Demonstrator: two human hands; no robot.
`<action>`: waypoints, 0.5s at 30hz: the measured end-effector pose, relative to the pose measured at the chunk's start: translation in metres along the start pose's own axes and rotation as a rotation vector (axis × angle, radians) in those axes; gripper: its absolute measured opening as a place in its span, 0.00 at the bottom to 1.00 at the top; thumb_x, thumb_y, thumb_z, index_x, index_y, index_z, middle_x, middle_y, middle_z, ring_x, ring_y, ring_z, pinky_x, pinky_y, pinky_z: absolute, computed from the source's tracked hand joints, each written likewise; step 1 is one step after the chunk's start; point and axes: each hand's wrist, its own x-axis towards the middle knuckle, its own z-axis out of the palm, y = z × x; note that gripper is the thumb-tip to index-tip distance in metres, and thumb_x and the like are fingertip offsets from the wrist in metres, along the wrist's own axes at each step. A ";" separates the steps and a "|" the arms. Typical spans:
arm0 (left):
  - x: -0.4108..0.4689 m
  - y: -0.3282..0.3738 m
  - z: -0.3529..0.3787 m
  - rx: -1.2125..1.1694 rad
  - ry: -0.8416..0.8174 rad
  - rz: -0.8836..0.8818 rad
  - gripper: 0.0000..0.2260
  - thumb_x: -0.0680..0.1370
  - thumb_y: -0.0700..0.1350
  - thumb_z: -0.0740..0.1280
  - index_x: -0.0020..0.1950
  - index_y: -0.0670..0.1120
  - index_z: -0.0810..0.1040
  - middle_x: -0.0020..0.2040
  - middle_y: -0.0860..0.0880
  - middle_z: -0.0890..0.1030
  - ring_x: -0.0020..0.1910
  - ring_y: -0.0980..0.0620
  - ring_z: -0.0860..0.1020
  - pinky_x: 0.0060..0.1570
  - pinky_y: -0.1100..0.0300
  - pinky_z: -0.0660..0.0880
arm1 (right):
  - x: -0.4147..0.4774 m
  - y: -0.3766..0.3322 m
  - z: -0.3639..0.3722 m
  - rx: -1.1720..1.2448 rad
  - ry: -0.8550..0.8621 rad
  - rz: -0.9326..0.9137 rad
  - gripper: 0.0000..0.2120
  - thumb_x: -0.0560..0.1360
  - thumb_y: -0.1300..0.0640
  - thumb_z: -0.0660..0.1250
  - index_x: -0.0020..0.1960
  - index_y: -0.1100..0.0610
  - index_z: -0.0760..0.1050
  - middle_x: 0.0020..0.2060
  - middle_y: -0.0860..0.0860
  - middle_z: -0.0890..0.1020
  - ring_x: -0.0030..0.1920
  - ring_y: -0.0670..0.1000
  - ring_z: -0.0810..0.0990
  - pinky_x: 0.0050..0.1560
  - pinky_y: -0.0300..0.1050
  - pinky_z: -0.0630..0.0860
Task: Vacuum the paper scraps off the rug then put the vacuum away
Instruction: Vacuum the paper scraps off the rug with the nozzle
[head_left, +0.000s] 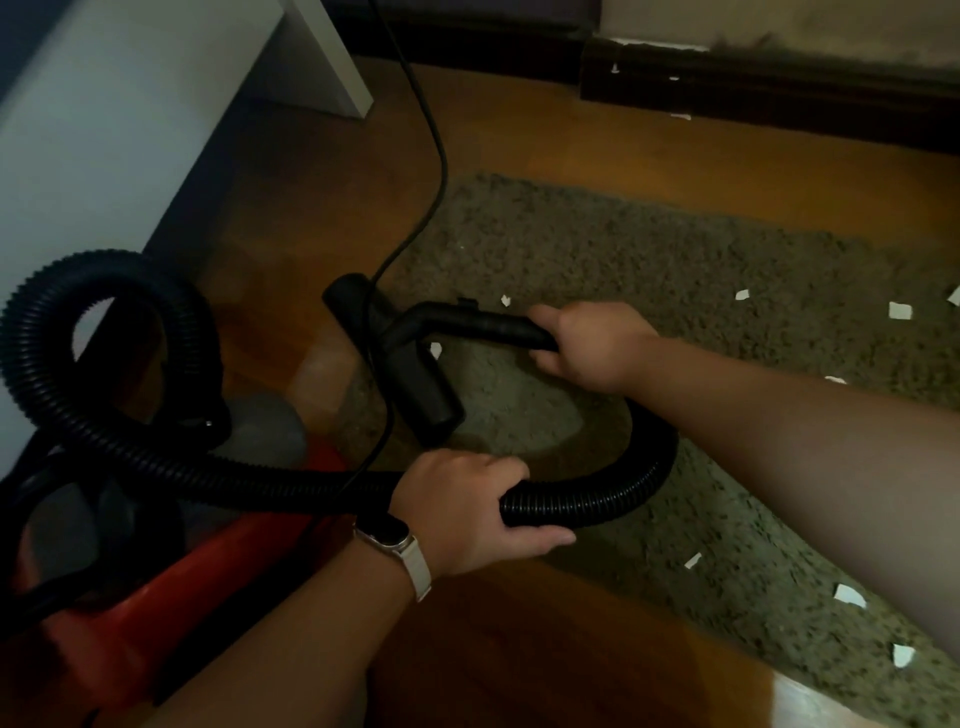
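A grey-brown shaggy rug (649, 270) lies on the wooden floor, with several white paper scraps (900, 310) scattered on it. My right hand (587, 345) grips the black rigid wand (467, 325) whose floor nozzle (400, 364) sits on the rug's left edge beside one scrap (435, 349). My left hand (472, 506) grips the black ribbed hose (613, 488), which loops back to the red vacuum body (171, 587) at lower left.
A white cabinet or furniture side (104, 130) stands at upper left. A black power cord (431, 171) runs across the floor from the back. A dark skirting board (779, 88) lines the far wall, with a few scraps beside it.
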 end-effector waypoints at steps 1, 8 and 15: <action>-0.002 -0.002 0.000 0.003 -0.004 -0.007 0.28 0.70 0.76 0.58 0.42 0.52 0.80 0.31 0.55 0.77 0.29 0.56 0.76 0.28 0.58 0.75 | 0.002 -0.003 0.001 -0.015 -0.012 -0.008 0.17 0.78 0.42 0.62 0.63 0.50 0.71 0.45 0.52 0.80 0.44 0.57 0.79 0.37 0.46 0.69; -0.005 -0.018 0.001 0.023 0.016 -0.007 0.28 0.70 0.75 0.59 0.40 0.51 0.80 0.30 0.55 0.77 0.27 0.55 0.76 0.26 0.58 0.74 | 0.003 -0.003 0.007 -0.049 -0.033 0.012 0.15 0.79 0.43 0.62 0.61 0.50 0.70 0.34 0.45 0.67 0.37 0.52 0.71 0.34 0.46 0.66; 0.002 -0.019 0.001 0.006 0.017 0.002 0.27 0.70 0.74 0.61 0.42 0.51 0.80 0.30 0.55 0.77 0.27 0.55 0.76 0.26 0.58 0.74 | -0.006 0.008 -0.006 -0.101 -0.025 0.029 0.14 0.79 0.43 0.61 0.61 0.49 0.69 0.35 0.46 0.69 0.34 0.50 0.70 0.28 0.44 0.61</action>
